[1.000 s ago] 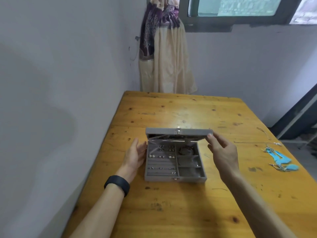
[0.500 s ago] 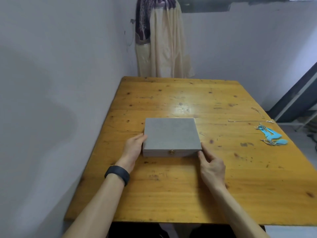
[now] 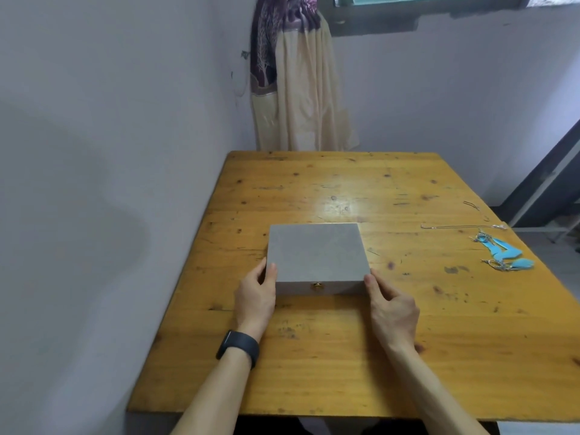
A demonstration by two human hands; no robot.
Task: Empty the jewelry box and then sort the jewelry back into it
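A grey jewelry box lies on the wooden table with its lid down and a small gold clasp on the front face. My left hand touches the box's front left corner, thumb against the side. My right hand touches the front right corner with its fingertips. Both hands lie fairly flat, fingers relaxed. At the table's right side lie blue feather earrings and a thin silver chain. The box's contents are hidden.
A wall runs close along the table's left edge. A curtain hangs behind the far edge, under a window. Another small thin chain lies near the far right edge. A dark door frame stands at the right.
One second ago the lid stood raised, held by my right hand, showing the compartments. The lid is now down, and both hands have dropped to the box's front corners.
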